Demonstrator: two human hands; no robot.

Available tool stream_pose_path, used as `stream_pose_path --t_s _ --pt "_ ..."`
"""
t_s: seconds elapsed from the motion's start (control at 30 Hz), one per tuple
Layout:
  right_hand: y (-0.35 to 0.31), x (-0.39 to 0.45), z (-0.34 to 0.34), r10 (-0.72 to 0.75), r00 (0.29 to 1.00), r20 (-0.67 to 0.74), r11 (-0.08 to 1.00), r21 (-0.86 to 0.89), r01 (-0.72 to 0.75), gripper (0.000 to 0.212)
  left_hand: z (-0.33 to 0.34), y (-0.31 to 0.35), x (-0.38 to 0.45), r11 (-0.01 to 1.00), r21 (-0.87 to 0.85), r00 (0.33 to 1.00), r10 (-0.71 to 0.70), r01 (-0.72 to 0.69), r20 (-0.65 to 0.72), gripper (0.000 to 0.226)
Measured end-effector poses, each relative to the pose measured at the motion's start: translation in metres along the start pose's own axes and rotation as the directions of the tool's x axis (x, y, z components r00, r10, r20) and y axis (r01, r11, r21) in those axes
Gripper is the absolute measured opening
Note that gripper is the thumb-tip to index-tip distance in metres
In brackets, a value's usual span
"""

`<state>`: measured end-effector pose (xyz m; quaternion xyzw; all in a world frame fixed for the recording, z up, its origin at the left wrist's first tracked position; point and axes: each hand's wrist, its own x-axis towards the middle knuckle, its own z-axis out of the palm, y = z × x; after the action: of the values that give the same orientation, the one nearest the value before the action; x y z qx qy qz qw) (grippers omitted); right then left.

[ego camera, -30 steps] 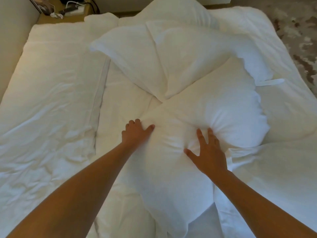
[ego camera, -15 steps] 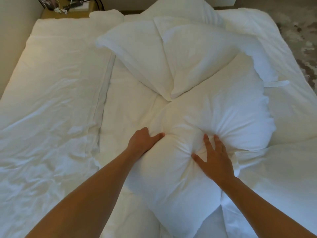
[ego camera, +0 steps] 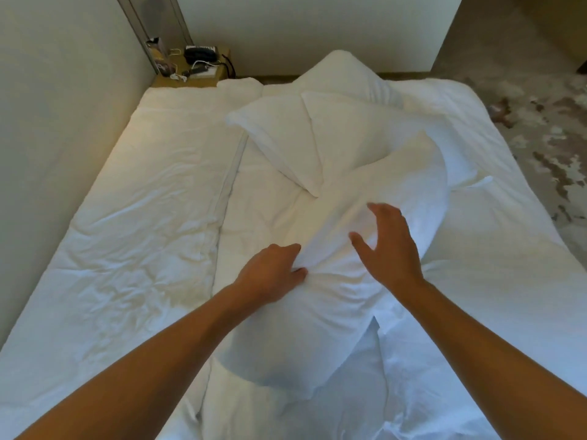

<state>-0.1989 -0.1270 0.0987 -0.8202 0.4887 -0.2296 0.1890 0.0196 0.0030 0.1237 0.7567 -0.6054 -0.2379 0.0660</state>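
here the left hand (ego camera: 273, 276) pinches the pillow (ego camera: 317, 338); right hand (ego camera: 392, 249) grip released.

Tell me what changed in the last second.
The right hand came off the pillow and now hovers over it, fingers spread. The left hand stayed on the pillow's left side, bunching the cloth. The two pillows behind lie as before.

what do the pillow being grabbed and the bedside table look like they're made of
The pillow looks like matte white fabric, probably cotton, over soft filling: it bunches into creases where the left hand grips it. The bedside table looks tan, smooth, wood or wood-look laminate; too far to tell which.
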Motion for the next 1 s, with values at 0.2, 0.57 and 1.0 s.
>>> stream_pose_path --t_s 0.2,0.57,1.0 --pt "-0.065 0.017 -0.002 -0.385 0.783 0.489 0.910 0.061 0.410 0.106 -0.034 0.002 -0.095 0.983 0.177 0.997 0.054 -0.044 -0.057 0.021" --pt "-0.067 -0.014 0.037 -0.453 0.782 0.429 0.844 -0.075 0.531 0.017 0.001 -0.033 -0.176 0.955 0.023 0.930 -0.282 0.296 -0.235 0.012" --pt "-0.059 0.001 0.025 -0.312 0.895 0.318 0.947 0.028 0.320 0.025 -0.005 -0.025 -0.164 0.943 -0.050 0.896 -0.329 0.329 -0.299 0.011"
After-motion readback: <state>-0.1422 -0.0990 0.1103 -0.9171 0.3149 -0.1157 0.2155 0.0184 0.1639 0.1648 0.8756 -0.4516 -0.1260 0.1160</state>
